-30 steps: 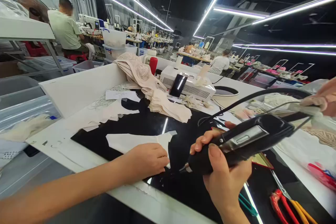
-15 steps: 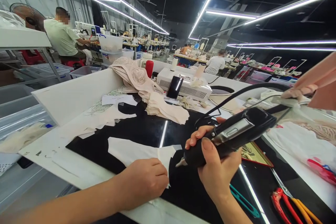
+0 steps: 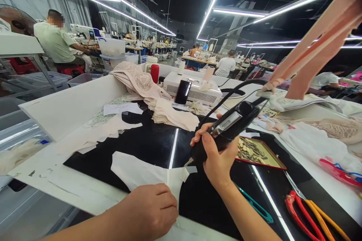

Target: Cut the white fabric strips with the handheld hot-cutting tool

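Note:
In my right hand is a black corded handheld tool with a silver plate along its side. Its narrow tip points down and left, close to the right end of a white fabric piece; whether they touch I cannot tell. That cloth lies on the black table surface, with a small pale tab at its right end. My left hand is closed on the cloth's near edge, its fingertips mostly hidden. Pink fabric strips run from the tool's rear end up to the right.
Red- and orange-handled scissors, a teal tool and a tray of seeds lie at the right. Beyond are stacked beige pieces, a phone and a white vented box. A seated co-worker is far left.
My right hand has moved the tool away from me, its tip now by the cloth's right end. The view has shifted, showing more of the seed tray. My left hand stays on the cloth.

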Available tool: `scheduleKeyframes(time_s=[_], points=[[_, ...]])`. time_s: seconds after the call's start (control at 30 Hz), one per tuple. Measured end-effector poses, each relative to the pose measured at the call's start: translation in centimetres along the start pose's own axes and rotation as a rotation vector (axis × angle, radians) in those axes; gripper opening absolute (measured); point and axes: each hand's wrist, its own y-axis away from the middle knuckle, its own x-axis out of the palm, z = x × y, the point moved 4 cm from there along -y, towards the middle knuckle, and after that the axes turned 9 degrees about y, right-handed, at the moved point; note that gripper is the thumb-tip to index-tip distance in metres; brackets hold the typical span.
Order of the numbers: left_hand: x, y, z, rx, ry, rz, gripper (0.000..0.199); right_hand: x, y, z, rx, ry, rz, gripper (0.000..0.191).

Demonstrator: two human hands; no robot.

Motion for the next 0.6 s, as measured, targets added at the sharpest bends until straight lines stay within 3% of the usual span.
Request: scheduleKeyframes(time_s=[0.47, 0.6], points=[[0.02, 0.17, -0.12, -0.016, -0.013, 0.012, 0.026, -0.1, -0.22, -0.08, 0.055, -0.012, 0.071, 0.04], [-0.6, 0.09, 0.05, -0.066, 0.093, -0.028, 0.015, -0.24, -0.58, -0.02, 0.046, 0.001, 0.038, 0.042]])
